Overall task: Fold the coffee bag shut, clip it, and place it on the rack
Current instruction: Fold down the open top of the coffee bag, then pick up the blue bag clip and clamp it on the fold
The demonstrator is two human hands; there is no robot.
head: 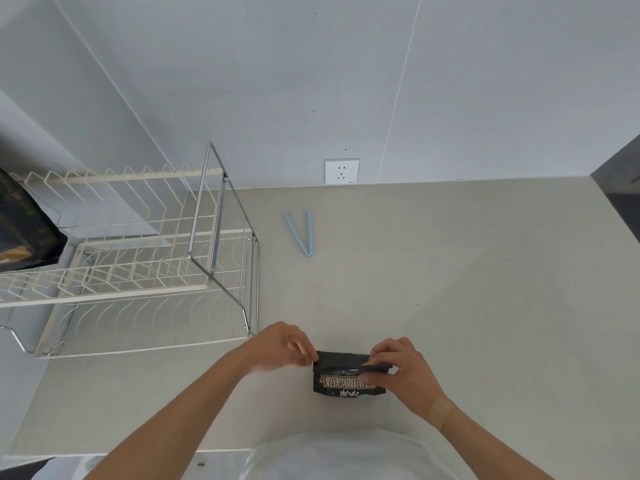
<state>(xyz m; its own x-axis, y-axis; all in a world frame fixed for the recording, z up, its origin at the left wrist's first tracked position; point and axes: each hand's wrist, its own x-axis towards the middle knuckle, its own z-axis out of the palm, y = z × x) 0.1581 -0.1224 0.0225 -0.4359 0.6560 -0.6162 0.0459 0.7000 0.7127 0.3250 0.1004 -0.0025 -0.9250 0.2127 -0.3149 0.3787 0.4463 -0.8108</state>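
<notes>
A small black coffee bag (pixel 346 384) with pale lettering stands on the beige counter (pixel 450 306) close to its near edge. My left hand (pixel 280 346) pinches the bag's top left corner. My right hand (pixel 403 370) grips the top right, where the top strip is bent over. A light blue clip (pixel 304 233), spread in a V, lies on the counter further back, apart from both hands. The cream and chrome wire rack (pixel 138 258) stands to the left of the bag.
A second dark bag (pixel 24 230) sits on the rack's upper tier at the far left. A white wall socket (pixel 341 171) is behind the clip. A dark surface (pixel 620 188) borders the counter at the right.
</notes>
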